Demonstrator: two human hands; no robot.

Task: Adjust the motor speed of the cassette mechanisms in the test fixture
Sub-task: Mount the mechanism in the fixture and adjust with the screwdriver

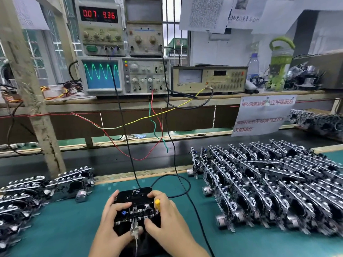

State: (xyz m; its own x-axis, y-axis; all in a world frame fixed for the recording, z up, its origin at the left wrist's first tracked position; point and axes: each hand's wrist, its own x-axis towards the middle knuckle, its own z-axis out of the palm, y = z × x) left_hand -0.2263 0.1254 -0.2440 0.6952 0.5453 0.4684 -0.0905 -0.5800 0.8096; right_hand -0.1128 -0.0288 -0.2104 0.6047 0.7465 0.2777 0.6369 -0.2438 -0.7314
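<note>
A black cassette mechanism marked "FE" sits in the test fixture on the green mat, low in the middle of the view. My left hand rests on its left side, fingers spread over the top and thumb near a metal clip at the front edge. My right hand lies over the right side and holds a yellow-handled screwdriver between its fingers, tip pointing down into the mechanism. The oscilloscope on the shelf shows a green sine wave.
Several cassette mechanisms stand in rows at the right, and more mechanisms lie at the left. Black, red, yellow and green wires hang from the shelf instruments down to the fixture. A power supply reads 0.07 and 9.36.
</note>
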